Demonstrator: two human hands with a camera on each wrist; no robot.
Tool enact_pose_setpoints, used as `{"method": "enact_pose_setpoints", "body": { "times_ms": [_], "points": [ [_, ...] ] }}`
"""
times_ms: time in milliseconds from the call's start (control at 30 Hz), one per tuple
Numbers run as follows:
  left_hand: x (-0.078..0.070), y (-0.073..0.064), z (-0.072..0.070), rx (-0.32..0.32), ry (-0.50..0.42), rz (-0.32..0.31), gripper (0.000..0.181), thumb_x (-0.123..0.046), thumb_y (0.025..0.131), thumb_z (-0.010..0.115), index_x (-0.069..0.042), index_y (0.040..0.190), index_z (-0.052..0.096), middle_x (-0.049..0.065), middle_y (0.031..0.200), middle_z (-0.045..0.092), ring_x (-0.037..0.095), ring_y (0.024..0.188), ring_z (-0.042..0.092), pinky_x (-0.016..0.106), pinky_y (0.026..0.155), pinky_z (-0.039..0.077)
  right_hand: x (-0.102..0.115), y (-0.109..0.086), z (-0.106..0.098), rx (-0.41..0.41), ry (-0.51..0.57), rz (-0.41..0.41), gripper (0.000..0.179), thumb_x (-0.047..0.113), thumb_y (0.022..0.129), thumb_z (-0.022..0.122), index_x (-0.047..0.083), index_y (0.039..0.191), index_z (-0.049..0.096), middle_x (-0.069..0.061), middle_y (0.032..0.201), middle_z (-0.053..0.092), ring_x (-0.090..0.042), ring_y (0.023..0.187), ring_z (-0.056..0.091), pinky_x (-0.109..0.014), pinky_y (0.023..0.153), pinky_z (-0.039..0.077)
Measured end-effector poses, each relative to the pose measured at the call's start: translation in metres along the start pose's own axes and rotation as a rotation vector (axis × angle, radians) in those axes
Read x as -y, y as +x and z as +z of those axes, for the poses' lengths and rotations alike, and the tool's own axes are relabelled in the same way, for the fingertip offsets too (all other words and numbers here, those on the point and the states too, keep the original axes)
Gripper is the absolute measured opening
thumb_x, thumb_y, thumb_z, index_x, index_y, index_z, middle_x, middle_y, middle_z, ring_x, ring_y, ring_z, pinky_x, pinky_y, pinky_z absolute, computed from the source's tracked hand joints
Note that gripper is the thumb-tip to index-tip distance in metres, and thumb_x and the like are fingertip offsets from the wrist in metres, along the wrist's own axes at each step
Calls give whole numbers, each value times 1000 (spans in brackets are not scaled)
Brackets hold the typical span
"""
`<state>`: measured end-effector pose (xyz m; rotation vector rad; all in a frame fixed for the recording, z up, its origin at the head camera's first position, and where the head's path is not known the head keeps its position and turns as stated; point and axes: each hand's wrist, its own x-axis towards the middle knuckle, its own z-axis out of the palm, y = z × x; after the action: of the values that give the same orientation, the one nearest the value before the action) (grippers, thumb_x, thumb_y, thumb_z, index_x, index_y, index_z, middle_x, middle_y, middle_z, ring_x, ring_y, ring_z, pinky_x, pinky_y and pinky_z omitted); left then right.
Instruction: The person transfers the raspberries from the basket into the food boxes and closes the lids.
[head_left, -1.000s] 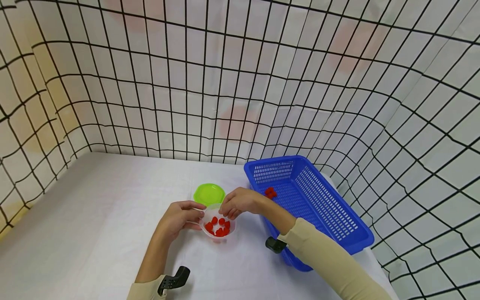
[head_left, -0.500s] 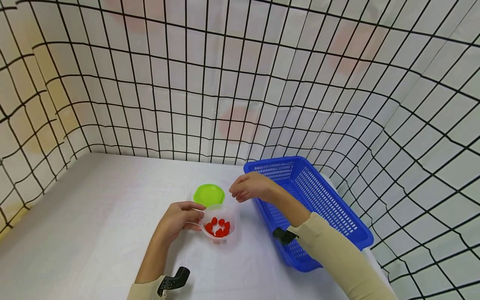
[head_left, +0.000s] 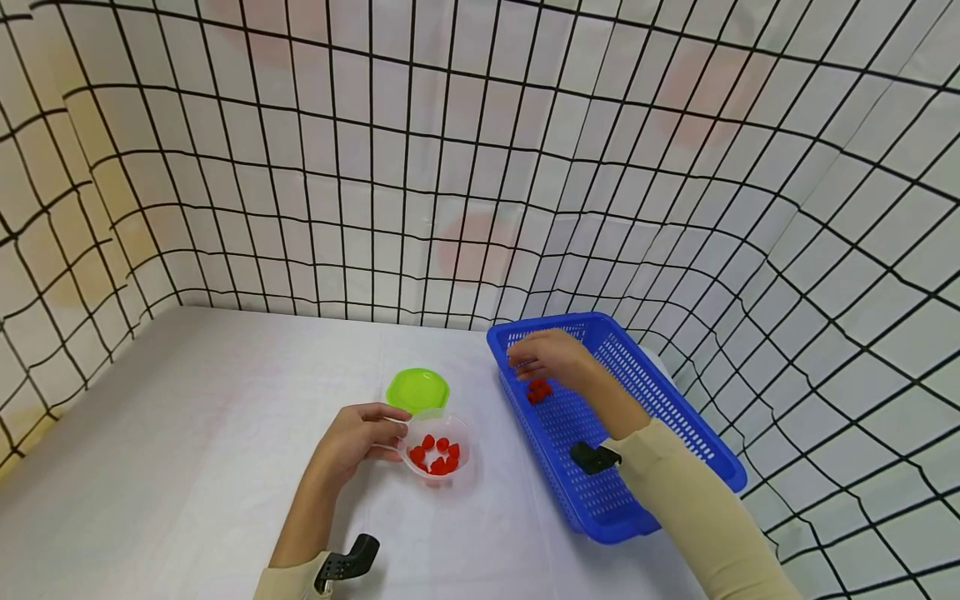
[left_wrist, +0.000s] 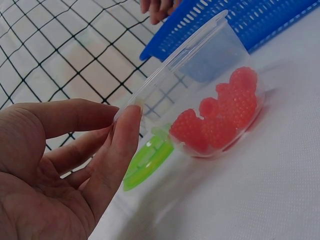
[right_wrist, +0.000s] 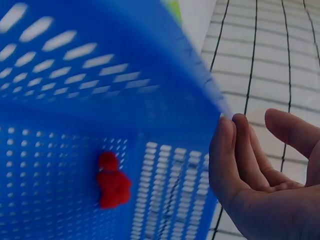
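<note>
My left hand [head_left: 367, 435] pinches the rim of a clear plastic tub [left_wrist: 200, 75] between thumb and fingers. Several red raspberries [left_wrist: 220, 120] lie in the bottom of the tub. Over the far left part of a blue plastic basket [head_left: 645, 417] is my right hand [head_left: 551, 357], its fingers loosely bent and nothing between thumb and fingertips in the right wrist view. A small cluster of raspberries [right_wrist: 112, 182] sits on the basket floor, just below that hand in the head view.
A green lid [head_left: 417, 390] lies flat on the white table just behind the tub. Black wire mesh [head_left: 375, 167] in front of white sheeting borders the back and sides. The basket's raised rim [head_left: 501, 375] stands to the right of the tub.
My right hand has moved from the tub to the right, over the basket rim. The left hand and tub have stayed in place.
</note>
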<state>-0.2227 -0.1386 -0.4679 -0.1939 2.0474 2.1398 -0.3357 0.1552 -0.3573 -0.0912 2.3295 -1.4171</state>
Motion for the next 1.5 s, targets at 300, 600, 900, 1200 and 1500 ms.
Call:
{"method": "enact_pose_setpoints", "body": {
  "times_ms": [300,600,900,1200,1500],
  "points": [
    [0,-1,0,-5,4,6,26,-7,92,66,7,113,71,12,89,69,21,73,66,33,67,64,-28,10,-21,-54,97,55,41,13,103,57,-10,136,56,-29,140,57,-44,131,55,-45,108,52],
    [-1,-1,0,-4,7,5,26,-8,92,67,6,114,71,13,91,70,22,74,66,33,67,64,-54,16,-34,-150,147,162,41,13,103,56,-8,139,55,-29,144,53,-41,128,57,-44,109,50],
    [-1,-1,0,-2,8,3,27,-8,93,67,6,115,70,13,91,70,22,72,67,33,67,64,-82,26,-42,-199,101,252,42,15,104,54,-6,140,54,-28,137,58,-31,107,65,-38,101,56],
    [-1,-1,0,9,8,13,26,-8,93,66,7,114,70,13,92,71,22,73,67,33,67,64,-98,31,-41,-202,118,314,39,15,102,57,-6,135,58,-23,123,63,-21,86,66,-33,89,61],
    [-2,-2,0,2,14,9,26,-8,93,66,7,114,70,14,92,70,22,74,67,33,68,64,-100,32,-35,-179,95,340,33,18,100,62,-6,123,60,-10,88,65,-16,71,64,-28,77,63]
  ]
}}
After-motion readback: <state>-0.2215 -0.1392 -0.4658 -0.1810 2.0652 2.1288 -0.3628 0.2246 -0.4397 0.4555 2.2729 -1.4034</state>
